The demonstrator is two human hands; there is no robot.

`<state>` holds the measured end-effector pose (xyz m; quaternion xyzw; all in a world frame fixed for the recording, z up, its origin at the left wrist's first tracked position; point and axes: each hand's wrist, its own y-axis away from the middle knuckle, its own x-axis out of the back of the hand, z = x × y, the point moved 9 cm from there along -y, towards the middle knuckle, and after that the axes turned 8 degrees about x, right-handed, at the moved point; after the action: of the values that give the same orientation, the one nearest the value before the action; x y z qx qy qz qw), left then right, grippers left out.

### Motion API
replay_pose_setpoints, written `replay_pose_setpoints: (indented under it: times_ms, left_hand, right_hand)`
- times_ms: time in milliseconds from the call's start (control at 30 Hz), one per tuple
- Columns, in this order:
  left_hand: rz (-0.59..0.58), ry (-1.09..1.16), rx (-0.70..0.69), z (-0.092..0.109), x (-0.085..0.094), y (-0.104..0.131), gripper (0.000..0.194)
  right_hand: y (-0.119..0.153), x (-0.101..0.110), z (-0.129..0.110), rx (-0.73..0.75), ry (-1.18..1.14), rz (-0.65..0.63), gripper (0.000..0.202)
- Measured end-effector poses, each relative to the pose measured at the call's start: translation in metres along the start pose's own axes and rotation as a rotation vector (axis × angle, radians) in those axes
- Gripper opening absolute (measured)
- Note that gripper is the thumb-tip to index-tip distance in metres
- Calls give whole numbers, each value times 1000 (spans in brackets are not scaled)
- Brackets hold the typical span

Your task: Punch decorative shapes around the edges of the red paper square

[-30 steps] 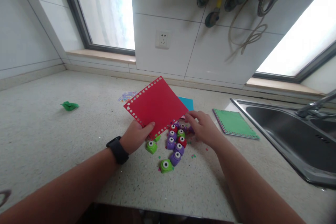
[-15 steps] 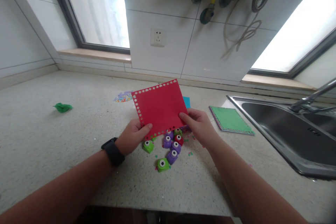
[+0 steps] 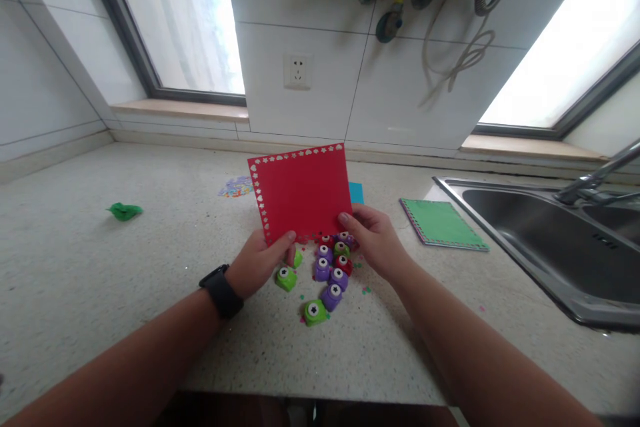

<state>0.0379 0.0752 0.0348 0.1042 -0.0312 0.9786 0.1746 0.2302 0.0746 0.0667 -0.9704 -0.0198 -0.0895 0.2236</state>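
Note:
Between both hands I hold up a sheet of red paper (image 3: 303, 193), with small hearts, stars and flowers punched out along its top, left and bottom edges. My left hand (image 3: 263, 259) pinches its lower left corner, thumb in front. At the lower right corner my right hand (image 3: 375, 237) grips it the same way. Below the sheet several small craft punches lie on the counter: a green punch (image 3: 315, 311), a purple punch (image 3: 332, 296) and a red punch (image 3: 343, 265) among them. The sheet hides part of the counter behind it.
A stack of punched paper with a green sheet (image 3: 445, 223) on top lies right, beside the metal sink (image 3: 530, 240). Blue paper (image 3: 356, 192) shows behind the red sheet. Left are colourful paper bits (image 3: 235, 187) and a crumpled green thing (image 3: 125, 211). A wall socket (image 3: 298, 71) is ahead.
The red sheet has turned slightly clockwise and tipped more upright, so its bottom edge sits higher and more of the punches show. Both hands keep their hold.

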Motion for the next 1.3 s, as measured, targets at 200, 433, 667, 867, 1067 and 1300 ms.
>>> replay_pose_setpoints:
  times_ms: [200, 433, 667, 867, 1067, 1300]
  left_hand:
    - [61, -34, 10, -3, 4, -2, 50]
    - [110, 59, 50, -3, 8, -4, 52]
    - [124, 114, 72, -1, 9, -5, 52]
    - [110, 154, 78, -4, 8, -6, 51]
    - [108, 201, 83, -1, 7, -5, 48]
    - [98, 163, 64, -8, 8, -9, 51]
  right_hand:
    - [-4, 16, 2, 75, 197, 31, 26]
    - [2, -1, -24, 279, 690, -224, 13]
    - [13, -31, -26, 344, 799, -526, 19]
    - [6, -17, -22, 313, 857, -462, 19]
    - [6, -15, -19, 294, 875, -454, 12]
    - [2, -5, -11, 282, 898, -359, 14]
